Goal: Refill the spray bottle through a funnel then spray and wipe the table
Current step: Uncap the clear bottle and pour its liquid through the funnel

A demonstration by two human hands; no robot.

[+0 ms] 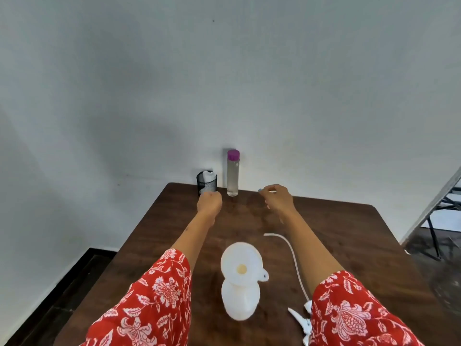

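Red floral sleeves [154, 303] are framing the near edge of the dark worktop [349, 236]. Between them a white spray bottle [240, 299] is standing upright, carrying a white funnel [241, 262] in its neck. Its detached trigger head [303, 320] and dip tube [291, 255] are lying beside it. At the far edge, a clear water bottle [233, 174] and a mesh cup [206, 182] are standing. Left hand [209, 202] is hovering clenched, holding nothing; right hand [277, 197] is hovering with fingers [264, 189] loosely curled, empty.
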